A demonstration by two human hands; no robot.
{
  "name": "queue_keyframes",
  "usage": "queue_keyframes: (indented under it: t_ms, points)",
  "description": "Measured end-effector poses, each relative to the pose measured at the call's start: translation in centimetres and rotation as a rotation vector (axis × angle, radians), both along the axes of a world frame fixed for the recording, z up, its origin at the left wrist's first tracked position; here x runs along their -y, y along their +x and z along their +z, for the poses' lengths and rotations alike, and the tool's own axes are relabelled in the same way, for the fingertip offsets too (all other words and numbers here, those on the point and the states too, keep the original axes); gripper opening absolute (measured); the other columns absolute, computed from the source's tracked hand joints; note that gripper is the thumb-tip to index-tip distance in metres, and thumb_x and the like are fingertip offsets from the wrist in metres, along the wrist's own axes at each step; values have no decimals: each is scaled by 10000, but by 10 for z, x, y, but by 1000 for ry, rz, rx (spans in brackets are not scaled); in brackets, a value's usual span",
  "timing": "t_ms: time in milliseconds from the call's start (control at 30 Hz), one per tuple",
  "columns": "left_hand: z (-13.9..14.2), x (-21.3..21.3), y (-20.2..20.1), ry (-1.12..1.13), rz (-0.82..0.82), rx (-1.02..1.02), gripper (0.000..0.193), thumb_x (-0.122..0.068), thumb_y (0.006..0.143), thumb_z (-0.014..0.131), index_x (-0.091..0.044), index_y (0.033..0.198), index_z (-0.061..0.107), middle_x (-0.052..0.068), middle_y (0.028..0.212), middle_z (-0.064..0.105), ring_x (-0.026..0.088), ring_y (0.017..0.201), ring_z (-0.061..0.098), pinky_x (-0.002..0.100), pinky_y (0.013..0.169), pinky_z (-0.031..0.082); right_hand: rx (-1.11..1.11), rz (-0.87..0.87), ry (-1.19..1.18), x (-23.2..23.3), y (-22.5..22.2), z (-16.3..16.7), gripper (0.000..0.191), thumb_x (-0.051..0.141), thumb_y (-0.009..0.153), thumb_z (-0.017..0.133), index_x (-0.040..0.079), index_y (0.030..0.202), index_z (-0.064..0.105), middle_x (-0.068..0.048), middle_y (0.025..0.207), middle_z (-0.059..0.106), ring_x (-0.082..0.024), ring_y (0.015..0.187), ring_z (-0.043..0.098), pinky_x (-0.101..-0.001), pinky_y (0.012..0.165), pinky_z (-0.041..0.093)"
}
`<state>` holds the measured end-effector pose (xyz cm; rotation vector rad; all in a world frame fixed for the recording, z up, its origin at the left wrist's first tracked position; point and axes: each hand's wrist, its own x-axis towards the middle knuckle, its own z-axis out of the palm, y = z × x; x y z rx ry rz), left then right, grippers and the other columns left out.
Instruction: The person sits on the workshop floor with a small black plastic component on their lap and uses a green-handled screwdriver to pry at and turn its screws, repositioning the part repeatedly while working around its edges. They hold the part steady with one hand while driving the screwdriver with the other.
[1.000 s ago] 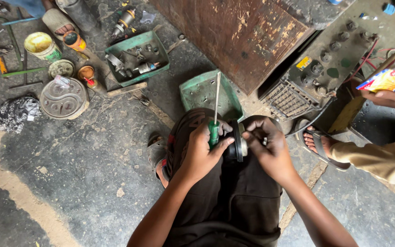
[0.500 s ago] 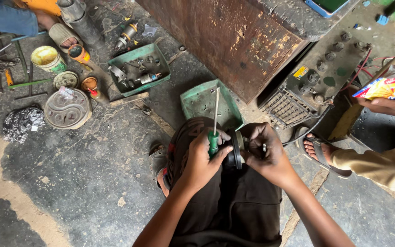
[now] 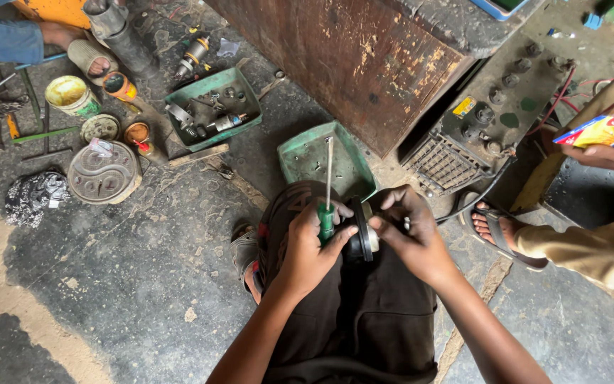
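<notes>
Held over the lap, above dark trousers: a small round metal part [image 3: 361,231], black body with a paler rim, pinched between both hands.

Left hand [image 3: 310,245] curled shut around the green handle of a screwdriver [image 3: 327,192], shaft pointing away from the body toward the green tray [image 3: 300,153] on the floor; fingertips also pressed against the left face of the round part. Right hand [image 3: 412,235] closed on the part's right side, thumb and forefinger bent in at the rim, something small and pale between the fingers, too small to tell.

Probably rigid and fairly dense for its size, being metal; unlikely to flex or crush. Likely greasy, judging by the oily floor and tins nearby, so apt to slip if gripped on the flat faces alone. Best hold looks to be across the rim, opposing fingers on the edge, as now. Screwdriver stiff and light, handle the sure place to hold; thin shaft apt to skid off a screw head if tilted.

Around: concrete floor [image 3: 122,284], stained. A second green tray [image 3: 239,121] of loose fittings further left, open paint tins [image 3: 71,94], a round metal cover [image 3: 104,173]. A rusty metal cabinet [image 3: 349,57] ahead, a grey battery [image 3: 492,117] with red wires beside it. Another person's sandalled foot [image 3: 495,227] near the right, that person's hand holding a bright packet [image 3: 605,131]. A third person's blue sleeve at the upper left.
</notes>
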<state>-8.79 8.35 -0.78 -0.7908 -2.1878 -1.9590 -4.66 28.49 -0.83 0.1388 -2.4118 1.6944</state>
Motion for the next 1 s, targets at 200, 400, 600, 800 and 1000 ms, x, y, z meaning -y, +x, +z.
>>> queue_keyframes:
  t_ms: [200, 400, 600, 800, 1000]
  points:
    - [0, 2, 1, -15, -9, -1, 247, -18, 859, 797, -36, 1043, 634, 69, 942, 681, 167, 810, 635, 304, 751, 526, 61, 47, -40, -4, 6, -1, 381, 11, 809, 750, 98, 1073, 489, 28, 804, 465, -56, 712, 445, -225, 613, 383]
    - [2, 1, -1, -8, -10, 13, 251, -28, 859, 809, -39, 1044, 640, 62, 891, 647, 153, 780, 631, 295, 720, 522, 43, -15, -15, 1, -1, 2, 221, 46, 911, 773, 73, 1006, 576, 19, 820, 501, -69, 735, 484, -245, 650, 425]
    - [0, 3, 2, -13, -20, 32, 241, -23, 856, 809, -42, 1042, 657, 48, 882, 626, 141, 785, 594, 284, 726, 509, 20, 76, 24, -4, 6, 6, 253, 34, 822, 750, 35, 1057, 655, 3, 806, 519, -78, 733, 510, -252, 646, 446]
    - [1, 1, 1, 7, -19, -14, 246, -35, 865, 806, -46, 1055, 650, 48, 929, 654, 136, 816, 616, 285, 757, 523, -40, -15, 92, 5, 12, 4, 148, 3, 893, 745, 34, 1036, 724, 26, 769, 643, -75, 688, 572, -251, 635, 479]
    - [0, 2, 3, -8, -24, 15, 255, -30, 856, 804, -47, 1057, 648, 52, 920, 658, 148, 806, 617, 298, 752, 525, 15, -8, 131, 4, 14, 3, 159, 15, 864, 738, 26, 1022, 719, -27, 681, 561, -96, 617, 519, -254, 592, 449]
